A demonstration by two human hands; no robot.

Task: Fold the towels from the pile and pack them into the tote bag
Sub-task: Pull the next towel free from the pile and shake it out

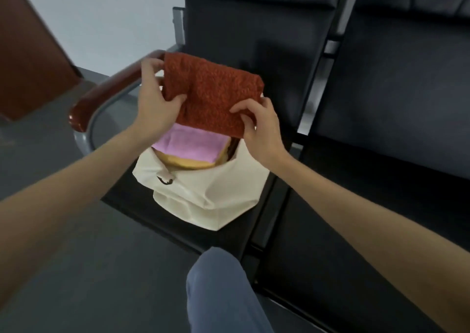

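Both sets of fingers are curled round a folded rust-red towel (pixel 213 93), the left hand (pixel 155 98) pinching its left end, the right hand (pixel 256 126) gripping its near right corner. Both bare forearms reach forward, holding the towel just above the mouth of a cream tote bag (pixel 211 187). Inside lie a pink towel (pixel 189 145) on top of a yellow one (pixel 185 164). The bag stands on a black seat (pixel 132 192) beside a wooden armrest (pixel 101 96).

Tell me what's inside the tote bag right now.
A folded pink towel lies on top inside the tote bag, over a yellow one. Anything deeper is covered. Both hands hold the rust-red towel above the opening.
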